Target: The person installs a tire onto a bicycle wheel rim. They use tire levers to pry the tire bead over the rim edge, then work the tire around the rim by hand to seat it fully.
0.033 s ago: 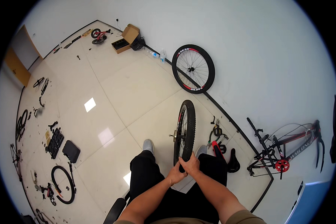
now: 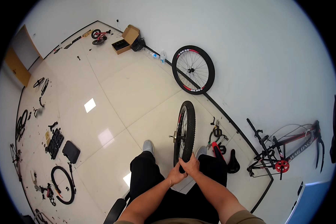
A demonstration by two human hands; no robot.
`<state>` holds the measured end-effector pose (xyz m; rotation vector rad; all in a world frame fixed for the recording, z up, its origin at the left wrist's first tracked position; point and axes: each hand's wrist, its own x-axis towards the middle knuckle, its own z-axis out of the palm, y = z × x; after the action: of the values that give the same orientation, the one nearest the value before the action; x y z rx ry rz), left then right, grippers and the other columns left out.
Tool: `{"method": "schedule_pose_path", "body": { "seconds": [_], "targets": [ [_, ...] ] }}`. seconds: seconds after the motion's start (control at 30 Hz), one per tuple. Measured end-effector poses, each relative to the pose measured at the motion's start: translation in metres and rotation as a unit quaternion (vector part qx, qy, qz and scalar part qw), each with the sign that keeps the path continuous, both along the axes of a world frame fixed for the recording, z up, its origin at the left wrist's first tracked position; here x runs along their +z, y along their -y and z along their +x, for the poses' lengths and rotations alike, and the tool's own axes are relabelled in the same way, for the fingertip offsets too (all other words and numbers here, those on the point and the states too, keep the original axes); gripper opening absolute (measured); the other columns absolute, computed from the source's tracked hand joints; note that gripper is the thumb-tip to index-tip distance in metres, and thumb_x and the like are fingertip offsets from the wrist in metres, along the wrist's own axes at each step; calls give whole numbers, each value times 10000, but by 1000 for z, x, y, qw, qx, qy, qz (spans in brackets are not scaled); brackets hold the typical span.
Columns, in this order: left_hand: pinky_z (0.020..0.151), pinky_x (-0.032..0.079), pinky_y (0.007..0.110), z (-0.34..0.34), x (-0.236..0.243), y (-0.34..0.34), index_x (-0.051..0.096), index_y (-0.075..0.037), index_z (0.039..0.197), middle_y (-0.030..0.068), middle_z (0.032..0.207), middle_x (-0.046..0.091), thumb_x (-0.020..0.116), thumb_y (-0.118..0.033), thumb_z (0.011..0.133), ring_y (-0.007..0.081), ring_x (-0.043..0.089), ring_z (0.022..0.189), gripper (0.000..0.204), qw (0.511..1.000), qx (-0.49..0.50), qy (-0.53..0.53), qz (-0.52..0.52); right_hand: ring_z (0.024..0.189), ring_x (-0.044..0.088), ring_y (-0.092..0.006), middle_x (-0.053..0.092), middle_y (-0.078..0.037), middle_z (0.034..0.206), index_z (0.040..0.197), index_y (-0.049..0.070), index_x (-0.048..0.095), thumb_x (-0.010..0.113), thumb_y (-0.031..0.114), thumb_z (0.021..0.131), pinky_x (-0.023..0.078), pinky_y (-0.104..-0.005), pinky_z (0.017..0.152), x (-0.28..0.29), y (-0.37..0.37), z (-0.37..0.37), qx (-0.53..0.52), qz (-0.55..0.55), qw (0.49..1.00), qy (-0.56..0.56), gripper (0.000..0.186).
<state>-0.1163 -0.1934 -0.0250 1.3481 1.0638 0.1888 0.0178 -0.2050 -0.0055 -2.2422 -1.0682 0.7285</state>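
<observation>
A person's bare left hand point(image 2: 176, 175) and bare right hand point(image 2: 190, 166) are close together, both clamped on the near end of a spoked bicycle wheel with a black knobbly tyre point(image 2: 190, 127), held upright between the person's black-trousered knees. Farther off, a larger-looking bicycle wheel with a smooth black tyre and red-and-white rim point(image 2: 211, 71) leans against the white wall. To the right are a black bicycle saddle point(image 2: 233, 163) and a black-and-red metal bicycle frame point(image 2: 301, 148); well left lies a black tool case point(image 2: 55, 143).
</observation>
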Motion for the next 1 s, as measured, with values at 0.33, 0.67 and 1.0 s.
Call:
{"method": "schedule_pose_path", "body": {
  "seconds": [0.33,0.67,1.0],
  "targets": [
    [994,493,394,10,11,-3,448,1,1452,189,1336,604,780,-133,778,303,628,1140,763,998,-8,44,-42,940,700,-435,721,-238,975,1157,39,586,757,426,787,555,-499,846,13,-11,13,52,-47,997,39,562],
    [917,550,355,-21,36,-57,430,-35,1502,187,1334,604,639,-66,909,240,645,1107,629,955,256,124,84,991,687,-434,712,-248,1015,1233,51,589,729,353,725,538,-508,895,56,-120,23,191,-87,969,130,607],
    [866,530,355,-77,159,-60,523,19,1377,168,1174,644,571,-33,908,240,655,948,474,921,278,164,219,918,704,-413,699,-236,988,1157,-24,563,746,117,788,573,-496,807,49,-126,64,222,-86,907,349,436]
  ]
}}
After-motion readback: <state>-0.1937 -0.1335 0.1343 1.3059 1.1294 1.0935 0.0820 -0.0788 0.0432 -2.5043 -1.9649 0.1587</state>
